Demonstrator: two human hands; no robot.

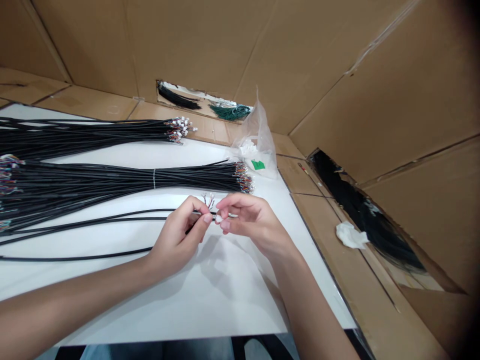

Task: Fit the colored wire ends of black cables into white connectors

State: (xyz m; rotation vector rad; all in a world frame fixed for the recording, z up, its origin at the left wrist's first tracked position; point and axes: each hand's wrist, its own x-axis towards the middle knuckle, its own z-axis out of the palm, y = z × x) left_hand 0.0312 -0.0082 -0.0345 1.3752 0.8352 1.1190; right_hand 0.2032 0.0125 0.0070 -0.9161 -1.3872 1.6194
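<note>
My left hand (184, 231) pinches a few black cables (127, 218) near their ends, which run in from the left across the white table. Thin coloured wires (209, 201) fan out above its fingertips. Just to the right, my right hand (248, 218) holds a small white connector (219, 218) between thumb and fingers, close to the left fingertips. How the wires sit in the connector is too small to tell. Behind the hands lies a tied bundle of black cables (187, 178) with bare coloured wire ends toward the right.
Farther back rests another cable bundle (93, 134) with white connectors at its ends. A clear plastic bag (258, 135) with white pieces and a green label stands at the back. Cardboard walls (195, 45) enclose the table (232, 305). Crumpled white tissue (351, 235) lies on the right ledge.
</note>
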